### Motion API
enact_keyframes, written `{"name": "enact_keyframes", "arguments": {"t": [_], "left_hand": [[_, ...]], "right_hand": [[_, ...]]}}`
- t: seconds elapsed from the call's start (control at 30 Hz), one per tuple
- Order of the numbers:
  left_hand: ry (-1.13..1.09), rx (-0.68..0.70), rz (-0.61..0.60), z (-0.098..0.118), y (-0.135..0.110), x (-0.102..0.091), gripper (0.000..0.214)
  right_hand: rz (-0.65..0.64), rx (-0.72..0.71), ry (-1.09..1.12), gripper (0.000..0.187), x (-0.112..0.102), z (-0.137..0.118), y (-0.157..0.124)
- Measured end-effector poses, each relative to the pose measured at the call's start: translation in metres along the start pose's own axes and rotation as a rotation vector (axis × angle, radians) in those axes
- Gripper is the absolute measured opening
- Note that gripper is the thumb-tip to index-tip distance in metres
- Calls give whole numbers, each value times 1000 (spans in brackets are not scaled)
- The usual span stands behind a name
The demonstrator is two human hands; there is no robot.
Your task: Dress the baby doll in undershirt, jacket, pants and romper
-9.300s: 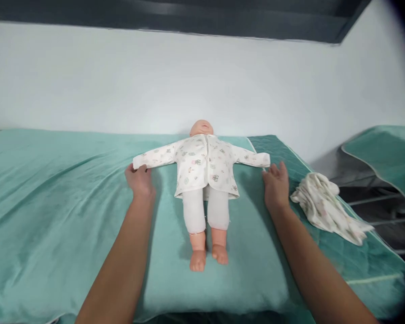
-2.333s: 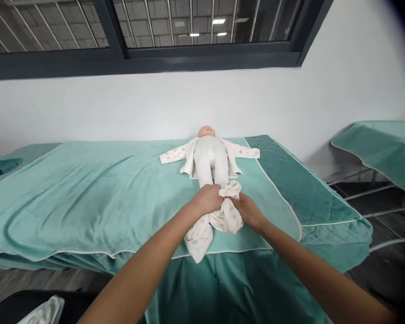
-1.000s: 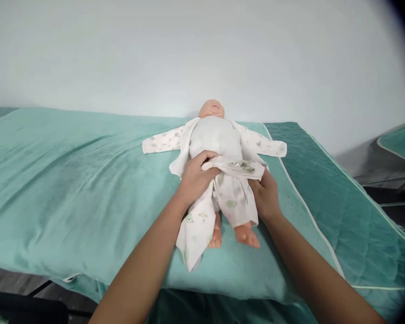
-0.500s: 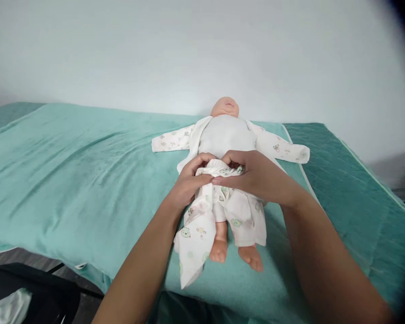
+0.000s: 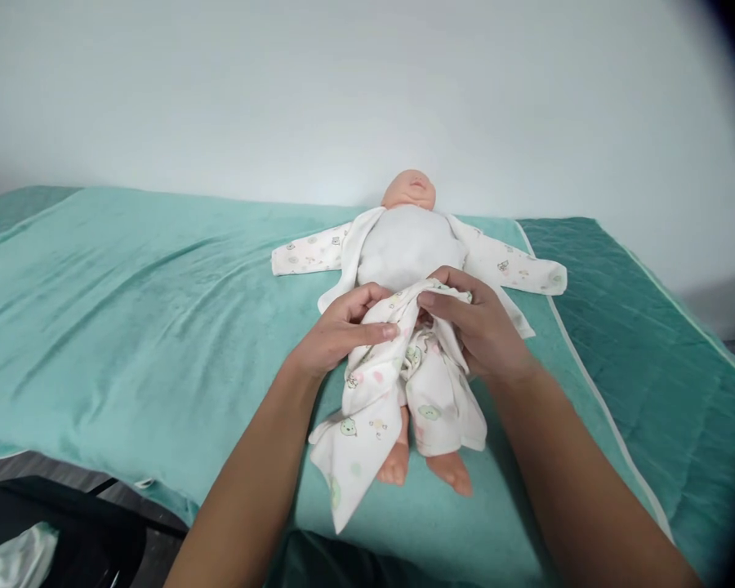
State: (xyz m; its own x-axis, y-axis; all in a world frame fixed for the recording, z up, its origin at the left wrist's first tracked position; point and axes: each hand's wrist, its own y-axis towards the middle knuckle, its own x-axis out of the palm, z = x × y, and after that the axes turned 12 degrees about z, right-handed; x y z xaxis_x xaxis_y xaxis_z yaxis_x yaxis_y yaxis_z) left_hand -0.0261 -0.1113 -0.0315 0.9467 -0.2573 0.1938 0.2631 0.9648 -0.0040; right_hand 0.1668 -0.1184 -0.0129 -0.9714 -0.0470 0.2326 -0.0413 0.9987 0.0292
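A baby doll lies on its back, its head away from me. It wears a white printed jacket spread open over a pale grey-white torso. White baby trousers with small bear prints lie over its legs, and both bare feet show below. My left hand pinches the trousers near the waist, thumb on top. My right hand grips the waistband, its fingers curled around the edge. One trouser part hangs loosely to a point on the left; the right leg of the trousers covers a doll leg.
A light green sheet covers the bed, with a darker green quilted cover at right. Behind stands a white wall. At lower left a black chair holds a white and green cloth.
My right hand has moved slightly right, pulling the waistband up, and my hands are further apart. The cloth between them is stretched wider, and the loose trouser part has shifted a little.
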Motion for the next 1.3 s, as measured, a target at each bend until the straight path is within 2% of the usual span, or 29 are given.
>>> {"name": "enact_keyframes", "arguments": {"t": [0.13, 0.3, 0.4, 0.53, 0.6, 0.7, 0.8, 0.93, 1.03, 1.13, 1.2, 1.3], "left_hand": [[-18, 33, 83, -2, 0, 6, 35], [-49, 61, 235, -8, 5, 8, 25], [-83, 56, 247, -10, 9, 6, 21], [-91, 73, 214, -8, 9, 5, 29], [-71, 65, 164, -5, 8, 5, 35], [54, 57, 78, 2, 8, 5, 37], [138, 44, 19, 6, 8, 5, 44], [-1, -43, -10, 0, 7, 3, 38], [-104, -4, 98, -8, 8, 2, 42], [-109, 36, 196, -11, 7, 2, 40], [-102, 39, 230, -9, 6, 2, 37], [-110, 36, 235, -3, 3, 3, 36]], "right_hand": [[-99, -32, -56, 29, -2, 0, 0], [-231, -118, -456, 42, 6, -5, -3], [-203, -149, -585, 35, 11, -5, -6], [-72, -165, -466, 22, 11, -1, -5], [2, -113, -299, 24, 7, 1, -2], [29, 24, -54, 23, 3, 4, 3], [70, 66, 65, 21, 3, 7, 6], [58, 61, 32, 24, 7, 7, 4], [5, 32, -15, 28, 8, 5, 2], [-10, -14, -100, 33, 5, 4, 2], [-41, -42, -151, 38, 3, 2, 2], [-167, -40, -278, 46, 3, -5, 1]]}}
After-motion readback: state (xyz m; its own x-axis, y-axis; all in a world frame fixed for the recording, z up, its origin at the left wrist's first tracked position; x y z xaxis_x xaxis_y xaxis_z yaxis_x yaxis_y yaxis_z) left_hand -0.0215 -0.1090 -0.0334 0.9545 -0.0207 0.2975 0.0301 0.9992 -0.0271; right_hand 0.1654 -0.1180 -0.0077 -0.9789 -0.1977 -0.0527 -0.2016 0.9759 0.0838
